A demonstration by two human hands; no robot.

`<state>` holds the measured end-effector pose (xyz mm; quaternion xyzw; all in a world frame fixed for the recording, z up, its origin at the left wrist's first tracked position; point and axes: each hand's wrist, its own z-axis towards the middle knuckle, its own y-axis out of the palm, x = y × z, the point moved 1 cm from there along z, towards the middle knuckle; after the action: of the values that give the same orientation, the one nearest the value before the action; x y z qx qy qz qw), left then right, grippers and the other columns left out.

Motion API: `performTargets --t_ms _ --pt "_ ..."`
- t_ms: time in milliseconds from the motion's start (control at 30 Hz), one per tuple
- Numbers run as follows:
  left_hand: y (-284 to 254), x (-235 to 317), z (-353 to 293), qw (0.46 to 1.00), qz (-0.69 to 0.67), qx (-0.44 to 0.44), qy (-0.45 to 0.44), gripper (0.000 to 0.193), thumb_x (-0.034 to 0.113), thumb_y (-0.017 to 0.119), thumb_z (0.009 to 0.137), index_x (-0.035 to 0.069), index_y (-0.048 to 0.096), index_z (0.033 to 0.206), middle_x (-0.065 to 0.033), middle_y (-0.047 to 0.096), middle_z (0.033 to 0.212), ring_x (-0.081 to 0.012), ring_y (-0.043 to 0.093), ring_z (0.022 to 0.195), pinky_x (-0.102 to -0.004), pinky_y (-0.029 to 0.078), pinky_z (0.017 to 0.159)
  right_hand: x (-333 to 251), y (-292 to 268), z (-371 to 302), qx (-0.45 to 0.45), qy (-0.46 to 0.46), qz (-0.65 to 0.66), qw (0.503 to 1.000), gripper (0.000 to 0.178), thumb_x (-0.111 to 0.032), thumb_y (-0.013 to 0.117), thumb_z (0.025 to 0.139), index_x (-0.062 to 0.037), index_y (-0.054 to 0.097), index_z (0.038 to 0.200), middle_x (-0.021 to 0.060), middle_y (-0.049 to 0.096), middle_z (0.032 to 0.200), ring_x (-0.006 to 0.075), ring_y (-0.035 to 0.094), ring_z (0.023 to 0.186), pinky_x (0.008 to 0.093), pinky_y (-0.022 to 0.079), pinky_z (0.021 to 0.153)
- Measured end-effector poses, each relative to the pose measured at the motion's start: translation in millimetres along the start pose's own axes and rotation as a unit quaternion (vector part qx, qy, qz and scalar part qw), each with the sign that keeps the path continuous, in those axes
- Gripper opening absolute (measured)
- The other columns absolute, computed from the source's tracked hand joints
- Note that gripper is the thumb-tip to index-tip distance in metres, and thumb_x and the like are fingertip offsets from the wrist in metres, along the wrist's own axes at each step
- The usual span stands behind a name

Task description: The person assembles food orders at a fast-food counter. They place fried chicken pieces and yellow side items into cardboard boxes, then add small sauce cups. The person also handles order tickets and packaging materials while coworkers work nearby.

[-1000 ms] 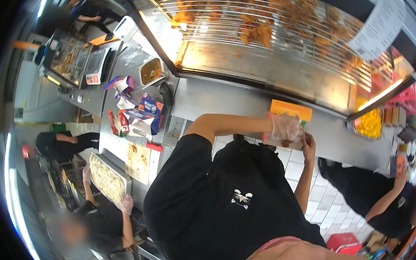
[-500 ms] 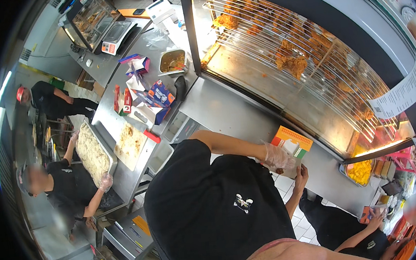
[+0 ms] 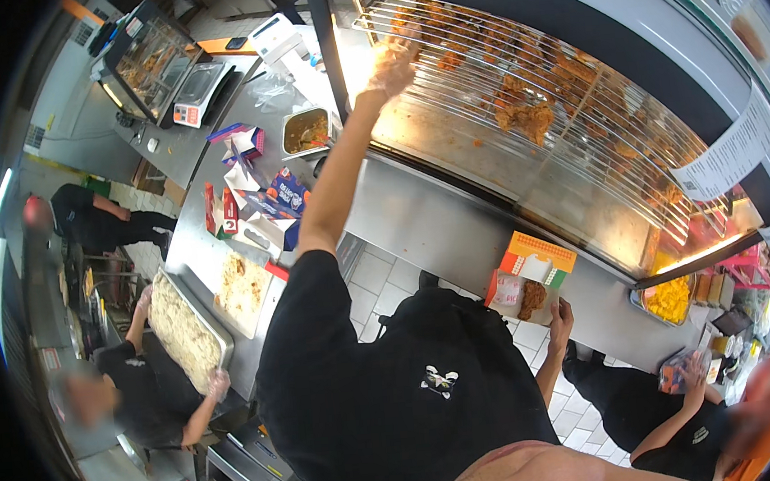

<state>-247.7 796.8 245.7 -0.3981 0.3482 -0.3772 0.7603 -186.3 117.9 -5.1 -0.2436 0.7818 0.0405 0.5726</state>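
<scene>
My left hand [image 3: 392,70], in a clear plastic glove, reaches into the lit warming cabinet, at the left end of the wire rack [image 3: 470,53]. It touches or covers fried chicken there; glare and blur hide its fingers. My right hand [image 3: 560,322], bare, grips the near right edge of an open orange, white and green cardboard box [image 3: 540,254]. Inside the box lie a brown piece of fried chicken [image 3: 532,299] and a pale wrapped packet [image 3: 508,290]. More fried chicken [image 3: 524,114] rests along the rack.
Left, a steel counter holds folded cartons [image 3: 264,200], a metal food pan [image 3: 307,132] and a breading tray [image 3: 242,288]. A co-worker carries a large tray of flour [image 3: 184,333]. Another co-worker [image 3: 661,409] stands at right, near a pan of yellow food [image 3: 666,302]. The cabinet frame [image 3: 490,198] borders my reach.
My left hand has left the box and moved up and left into the cabinet. The chicken and packet in the box now show. My right hand stays on the box.
</scene>
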Motion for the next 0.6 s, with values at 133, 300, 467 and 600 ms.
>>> performTargets --t_ms 133,300,467,600 --pt "-4.6 -32.9 24.6 0.956 -0.267 -0.082 -0.084 0.099 0.047 0.073 0.082 0.011 0.02 0.158 -0.0281 0.055 0.132 -0.0423 0.054 0.124 -0.0494 0.044 0.104 -0.4 -2.9 2.0 -0.011 0.032 -0.014 0.999 0.039 -0.02 0.066 0.096 0.0034 0.061 0.127 0.0115 0.07 0.106 0.0168 0.062 0.095 0.0299 0.048 0.084" --pt "11.5 -29.9 12.9 0.971 -0.18 -0.107 -0.112 0.08 0.045 0.08 0.079 0.012 0.048 0.144 -0.0192 0.061 0.128 -0.0353 0.057 0.121 -0.0469 0.045 0.102 7.6 0.9 1.0 0.001 -0.017 0.008 1.0 0.04 -0.019 0.069 0.095 0.0042 0.061 0.126 0.0145 0.07 0.112 0.019 0.064 0.102 0.0314 0.049 0.091" --pt "-19.3 16.9 -24.4 0.94 -0.326 0.029 -0.093 0.04 0.017 0.074 0.089 0.011 0.057 0.126 -0.0135 0.059 0.131 -0.0307 0.06 0.118 -0.0402 0.052 0.096 9.8 1.3 2.0 0.018 -0.013 0.041 0.999 0.039 -0.019 0.07 0.093 0.0033 0.062 0.124 0.0139 0.071 0.112 0.0187 0.065 0.103 0.0321 0.051 0.091" --pt "-72.1 114.0 -87.8 0.796 -0.575 -0.026 -0.189 0.044 0.008 0.077 0.087 0.01 0.054 0.125 -0.0096 0.063 0.122 -0.0195 0.064 0.109 -0.0343 0.056 0.095 11.9 1.0 5.1 0.02 -0.03 -0.005 0.999 0.042 -0.025 0.07 0.094 -0.0005 0.063 0.127 0.0138 0.071 0.114 0.0198 0.067 0.104 0.0333 0.051 0.092"
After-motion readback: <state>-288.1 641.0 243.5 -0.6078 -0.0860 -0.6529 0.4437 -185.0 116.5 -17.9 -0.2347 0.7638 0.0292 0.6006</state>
